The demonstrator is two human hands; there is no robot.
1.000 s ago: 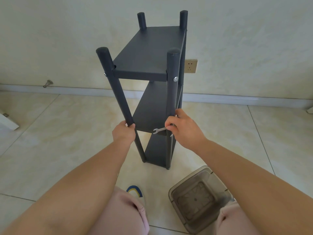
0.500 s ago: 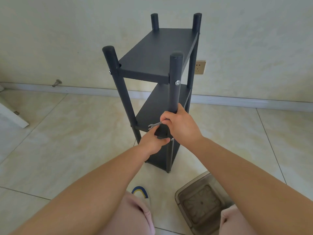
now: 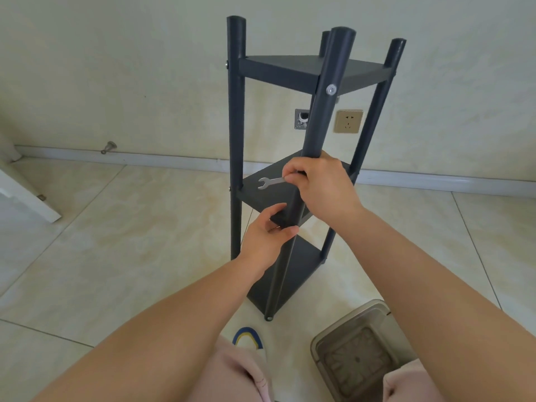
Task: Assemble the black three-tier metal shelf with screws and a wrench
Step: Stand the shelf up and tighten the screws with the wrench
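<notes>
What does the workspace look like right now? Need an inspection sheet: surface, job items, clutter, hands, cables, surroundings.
Surface: pale tiled floor, glossy.
Job items: black shelf upright on the floor, three tiers on four posts; silver screw head on the near post at the top tier; small wrench over the middle tier.
Clutter: clear plastic bin by the person's right knee; slipper toe below the shelf.
Hands: right hand pinches the wrench against the near post; left hand touches the middle tier's front corner.
Cables: nothing seen.
Surroundings: wall socket, metal wall plate, doorstop, white baseboard.
</notes>
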